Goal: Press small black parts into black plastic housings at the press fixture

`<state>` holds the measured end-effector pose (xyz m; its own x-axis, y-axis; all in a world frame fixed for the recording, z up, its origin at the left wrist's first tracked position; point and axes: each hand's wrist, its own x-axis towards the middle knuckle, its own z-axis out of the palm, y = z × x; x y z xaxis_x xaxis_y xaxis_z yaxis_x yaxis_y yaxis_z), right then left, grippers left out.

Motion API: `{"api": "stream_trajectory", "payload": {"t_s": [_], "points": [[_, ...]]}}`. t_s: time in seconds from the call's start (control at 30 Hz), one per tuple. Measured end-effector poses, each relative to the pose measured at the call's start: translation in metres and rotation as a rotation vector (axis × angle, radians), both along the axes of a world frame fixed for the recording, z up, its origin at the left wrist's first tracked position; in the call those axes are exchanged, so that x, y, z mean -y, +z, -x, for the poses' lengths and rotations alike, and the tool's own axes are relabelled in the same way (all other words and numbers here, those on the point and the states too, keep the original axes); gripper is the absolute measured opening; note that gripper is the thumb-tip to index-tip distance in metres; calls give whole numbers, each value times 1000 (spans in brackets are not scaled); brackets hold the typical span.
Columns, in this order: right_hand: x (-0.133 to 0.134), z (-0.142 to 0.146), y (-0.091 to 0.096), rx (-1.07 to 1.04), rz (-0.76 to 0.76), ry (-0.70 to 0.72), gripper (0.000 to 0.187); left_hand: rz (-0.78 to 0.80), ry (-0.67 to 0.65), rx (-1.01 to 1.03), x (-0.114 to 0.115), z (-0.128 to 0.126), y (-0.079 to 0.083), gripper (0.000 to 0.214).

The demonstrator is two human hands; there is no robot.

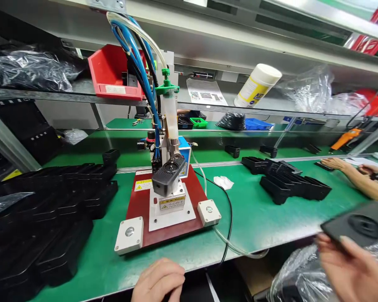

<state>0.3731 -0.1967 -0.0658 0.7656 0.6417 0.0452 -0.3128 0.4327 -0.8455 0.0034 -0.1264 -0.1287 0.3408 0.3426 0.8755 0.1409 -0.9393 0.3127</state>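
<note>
At the front edge of the bench, my left hand [159, 280] rests with its fingers curled together, and nothing shows in it. My right hand [357, 268], low on the right, grips a black plastic housing [363, 224] with a round recess; both are slightly blurred. In front of me stands a dispensing machine with a red base [140, 209]. Another black housing [168, 176] sits tilted on its white fixture, below a syringe [170, 115] with a green cap. White button boxes [129, 235] flank the base.
Black housings [50, 218] are piled at left, with another stack [286, 178] at right. A co-worker's hand [335, 163] lies at far right near an orange electric screwdriver [346, 139]. Plastic bags [305, 272] lie below the bench edge. A hose and cable [229, 222] cross that edge.
</note>
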Motion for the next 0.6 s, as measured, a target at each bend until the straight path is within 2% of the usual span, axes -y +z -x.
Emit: {"api": "stream_trajectory", "payload": {"t_s": [0.03,0.07,0.13,0.2,0.23,0.3,0.4,0.6], "points": [[4,24,-12,14,-1,49,34,67,-45,9,2,1,0,23],[6,52,-25,29,29,173,31,157,-76,15,4,2,-1,22],[4,114,-52,43,82,516,28,415,-103,27,11,5,-8,25],[-2,171,-74,20,38,834,37,736,-119,85,21,7,-18,46],[-5,194,-81,8,11,939,40,891,-125,134,26,7,-22,56],[-11,226,-90,-28,-57,1088,41,1138,-110,244,35,8,-27,62],[-15,242,-94,-52,-97,1158,34,1307,-19,364,44,8,-27,52],[-21,231,-92,215,20,1140,29,1297,24,478,45,8,-25,44]]}}
